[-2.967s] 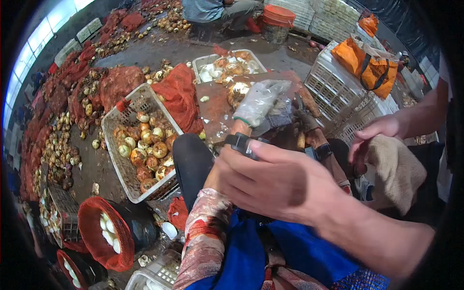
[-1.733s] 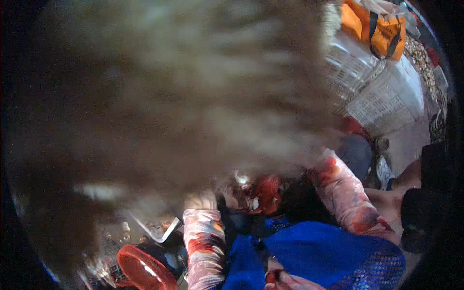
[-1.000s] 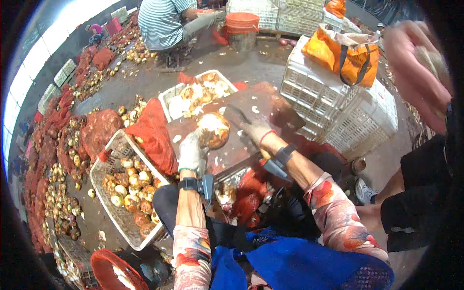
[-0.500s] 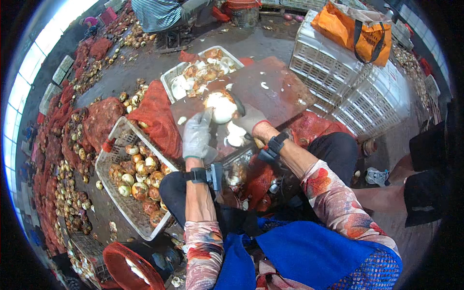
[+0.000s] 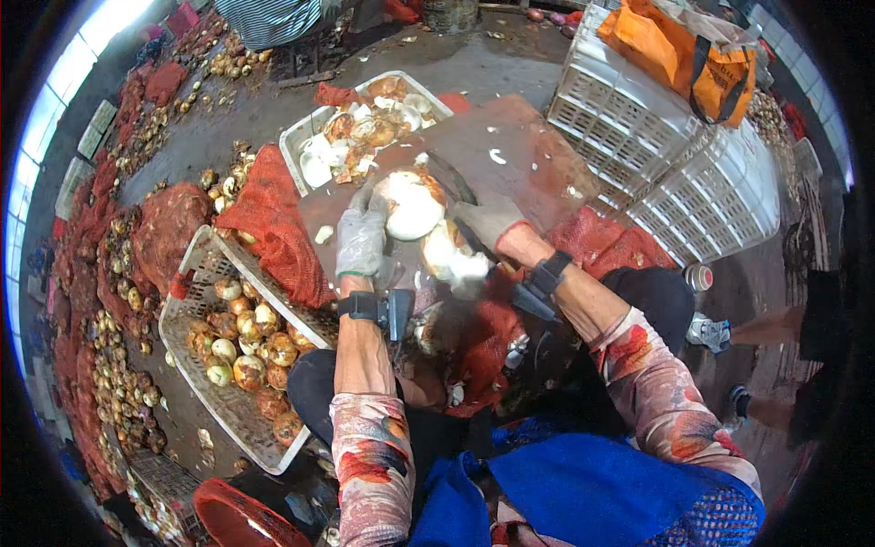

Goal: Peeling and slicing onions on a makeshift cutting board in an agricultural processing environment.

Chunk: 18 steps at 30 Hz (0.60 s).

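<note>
Since the half-peeled onion [image 5: 415, 211] sits over the board's [image 5: 529, 150] left part, left hand [image 5: 362, 241] is nearer, curled, holding its left side (roundish, no clear long axis); right hand [image 5: 489, 221] just right, part-curled, hold unclear.

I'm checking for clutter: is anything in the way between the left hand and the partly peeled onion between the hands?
Nothing visible, apart from the pale glove it wears: the left hand meets the partly peeled onion at its left edge.

the left head-worn fisheye looks steeply down and forward over the near hands [image 5: 362, 242] and the counter [image 5: 524, 169]
</note>
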Motion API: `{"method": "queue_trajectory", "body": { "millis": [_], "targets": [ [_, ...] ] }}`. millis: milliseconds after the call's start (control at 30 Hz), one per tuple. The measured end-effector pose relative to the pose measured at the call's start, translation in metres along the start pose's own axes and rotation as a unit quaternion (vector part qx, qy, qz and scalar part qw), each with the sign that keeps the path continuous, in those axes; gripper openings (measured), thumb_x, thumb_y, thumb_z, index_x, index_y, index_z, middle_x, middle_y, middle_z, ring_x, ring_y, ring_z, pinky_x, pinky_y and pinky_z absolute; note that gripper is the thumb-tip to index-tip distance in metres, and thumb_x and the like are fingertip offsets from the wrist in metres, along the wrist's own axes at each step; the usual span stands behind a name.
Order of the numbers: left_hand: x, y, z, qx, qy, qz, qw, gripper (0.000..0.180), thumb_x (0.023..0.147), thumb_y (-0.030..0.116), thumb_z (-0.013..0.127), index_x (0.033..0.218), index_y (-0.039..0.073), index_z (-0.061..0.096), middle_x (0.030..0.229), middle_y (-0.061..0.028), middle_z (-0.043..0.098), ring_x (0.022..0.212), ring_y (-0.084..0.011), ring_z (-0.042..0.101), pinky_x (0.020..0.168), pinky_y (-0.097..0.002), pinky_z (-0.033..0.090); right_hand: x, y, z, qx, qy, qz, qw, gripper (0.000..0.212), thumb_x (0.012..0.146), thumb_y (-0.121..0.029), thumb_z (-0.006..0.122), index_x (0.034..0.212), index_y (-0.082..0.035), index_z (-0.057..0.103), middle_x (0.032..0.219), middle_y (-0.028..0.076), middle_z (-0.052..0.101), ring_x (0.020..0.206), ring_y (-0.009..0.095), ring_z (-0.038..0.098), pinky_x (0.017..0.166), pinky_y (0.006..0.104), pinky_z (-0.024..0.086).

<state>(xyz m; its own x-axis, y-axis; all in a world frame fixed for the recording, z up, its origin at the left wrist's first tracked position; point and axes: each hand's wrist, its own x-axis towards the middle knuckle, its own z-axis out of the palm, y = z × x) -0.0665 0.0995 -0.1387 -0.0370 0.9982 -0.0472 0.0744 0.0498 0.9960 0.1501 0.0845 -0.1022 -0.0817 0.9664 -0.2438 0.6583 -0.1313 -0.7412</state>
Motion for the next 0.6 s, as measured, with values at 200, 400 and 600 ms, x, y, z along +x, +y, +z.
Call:
{"method": "queue_trajectory", "body": {
  "millis": [200,400,600],
  "targets": [
    [-0.005,0.012,0.012,-0.077,0.042,-0.007,0.996,0.046,0.096,0.025,0.053,0.133,-0.002,0.046,0.13,-0.0107,0.054,0.115,-0.0178,0.052,0.098,-0.0301,0.041,0.019,-0.015,0.026,0.25,-0.056,0.12,0.959,0.031,0.085,-0.024,0.058,0.098,0.004,0.061,0.074,0.012,0.062,0.065,0.018,0.062,0.052,0.0325,0.048],
    [-0.024,0.045,-0.003,0.009,0.024,0.009,1.0,0.048,0.095,0.033,0.055,0.129,0.0,0.051,0.115,-0.0082,0.061,0.093,-0.0127,0.059,0.079,-0.0266,0.048,0.016,-0.003,0.056,0.189,-0.109,0.07,0.974,0.049,0.081,-0.04,0.057,0.105,0.003,0.062,0.088,0.015,0.066,0.078,0.024,0.063,0.072,0.0354,0.048],
    [-0.004,0.03,0.014,-0.065,0.026,-0.045,0.997,0.047,0.096,0.031,0.053,0.13,-0.002,0.051,0.115,-0.0078,0.06,0.093,-0.0128,0.059,0.08,-0.0266,0.049,-0.007,-0.005,0.049,0.062,0.05,-0.065,0.995,0.033,0.085,-0.026,0.05,0.096,0.002,0.063,0.098,0.027,0.062,0.091,0.041,0.062,0.082,0.0451,0.048]
  ]
}}
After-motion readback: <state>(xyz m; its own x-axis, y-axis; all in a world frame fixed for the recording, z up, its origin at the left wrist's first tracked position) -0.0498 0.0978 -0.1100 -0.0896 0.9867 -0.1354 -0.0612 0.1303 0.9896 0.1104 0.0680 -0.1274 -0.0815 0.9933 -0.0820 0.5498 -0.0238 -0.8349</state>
